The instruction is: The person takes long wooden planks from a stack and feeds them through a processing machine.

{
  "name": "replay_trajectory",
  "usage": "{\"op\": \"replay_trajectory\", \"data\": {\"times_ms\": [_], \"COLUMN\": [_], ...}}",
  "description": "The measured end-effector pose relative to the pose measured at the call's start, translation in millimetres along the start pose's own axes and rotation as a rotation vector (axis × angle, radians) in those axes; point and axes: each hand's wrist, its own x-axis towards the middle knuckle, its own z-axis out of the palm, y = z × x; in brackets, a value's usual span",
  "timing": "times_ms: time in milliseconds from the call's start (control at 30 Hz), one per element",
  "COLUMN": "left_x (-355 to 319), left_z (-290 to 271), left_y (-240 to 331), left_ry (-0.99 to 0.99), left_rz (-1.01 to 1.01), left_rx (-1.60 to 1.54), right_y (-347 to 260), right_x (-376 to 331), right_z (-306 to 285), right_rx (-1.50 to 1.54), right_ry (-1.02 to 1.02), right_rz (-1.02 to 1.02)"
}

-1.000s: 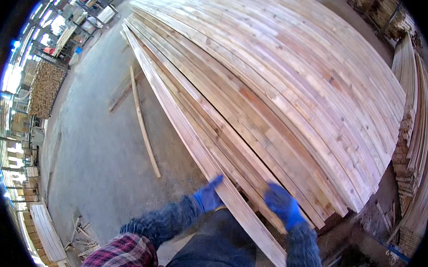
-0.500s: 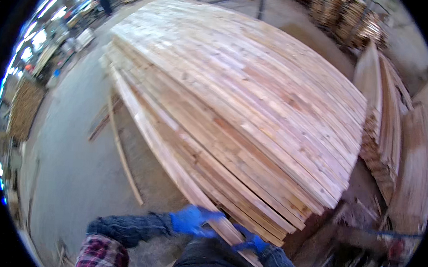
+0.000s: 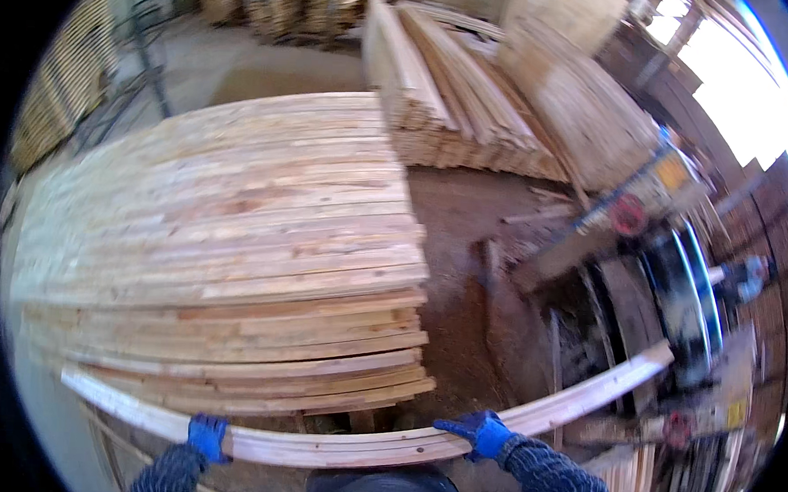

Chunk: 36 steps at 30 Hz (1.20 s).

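A long pale wooden board [image 3: 330, 449] lies across in front of me, held in both hands. Lines run along its length; I cannot tell whether it is one board or more pressed together. My left hand [image 3: 209, 439], in a blue glove, is closed over it left of my body. My right hand [image 3: 484, 434], also gloved in blue, grips it on the right, fingers over its top edge. The board's right end reaches to a machine with shiny rollers [image 3: 690, 297]. Just beyond the board is a wide stack of boards [image 3: 234, 229], its near rows stepping down.
More piled boards [image 3: 471, 143] and a large leaning panel [image 3: 562, 94] stand at the back. The machine has red handwheels [image 3: 628, 215]. Brown floor [image 3: 455, 276] with wood scraps lies between stack and machine. A metal frame [image 3: 150, 55] stands at the far left.
My view has turned right, toward the machine. The board has come away from the stack's near edge and now lies across in front of me. My hands have moved farther apart along it.
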Motion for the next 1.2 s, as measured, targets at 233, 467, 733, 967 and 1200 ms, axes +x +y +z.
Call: {"op": "replay_trajectory", "data": {"times_ms": [233, 467, 733, 967, 1200], "left_x": [-47, -5, 58, 45, -41], "left_z": [-60, -158, -191, -156, -134], "left_y": [118, 271, 405, 407, 238], "left_ry": [0.532, 0.907, 0.469, 0.708, 0.491], "left_rz": [0.027, 0.166, 0.148, 0.263, -0.192], "left_rx": [0.107, 0.088, 0.081, -0.142, 0.181], "right_y": [90, 142, 58, 100, 156], "right_x": [-70, -135, -38, -59, -105], "right_z": [14, -16, -12, -6, -25], "right_rx": [-0.329, -0.25, -0.106, 0.028, -0.195], "right_ry": [0.504, 0.771, 0.654, 0.515, 0.417], "right_rz": [-0.038, 0.349, -0.257, -0.269, 0.041]}}
